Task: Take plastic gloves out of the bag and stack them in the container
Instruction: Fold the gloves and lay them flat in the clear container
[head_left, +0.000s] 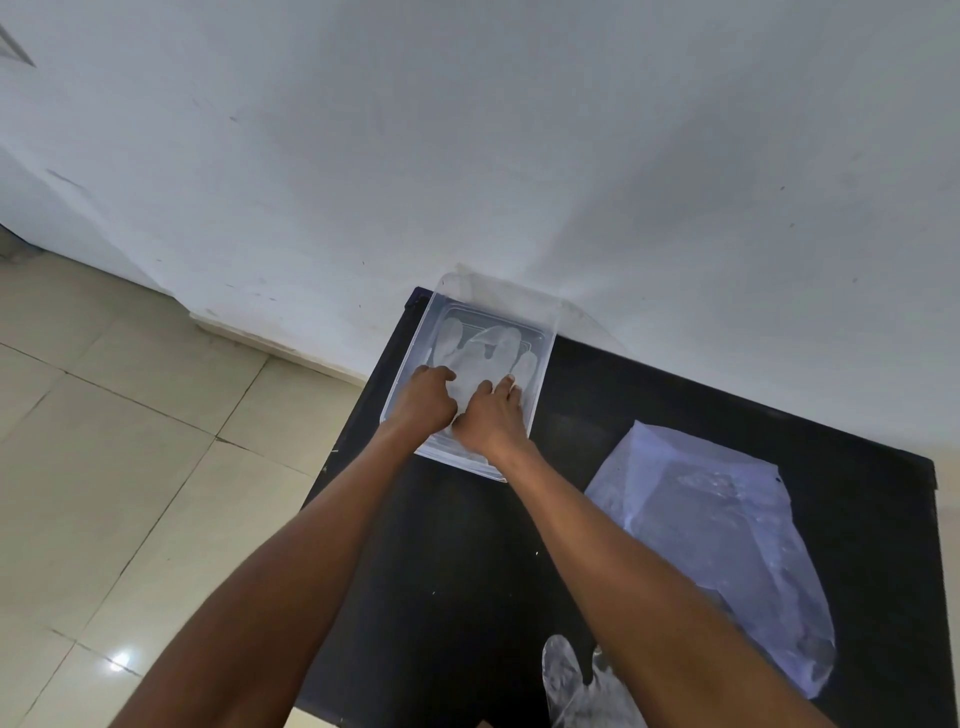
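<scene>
A clear plastic container (545, 332) stands at the far left corner of the black table (457, 561), against the wall. A translucent plastic glove (485, 345) lies flat inside it, fingers pointing away from me. Both hands are inside the container on the glove's cuff end. My left hand (423, 400) has its fingers curled down on the glove. My right hand (491, 415) presses flat on it with fingers stretched. The clear plastic bag (727, 540) lies flat on the table to the right. Another glove (571, 686) lies at the table's near edge.
A white wall (519, 156) rises right behind the table. Beige floor tiles (130, 467) spread to the left of the table. The table's right edge (935, 519) runs close to the bag.
</scene>
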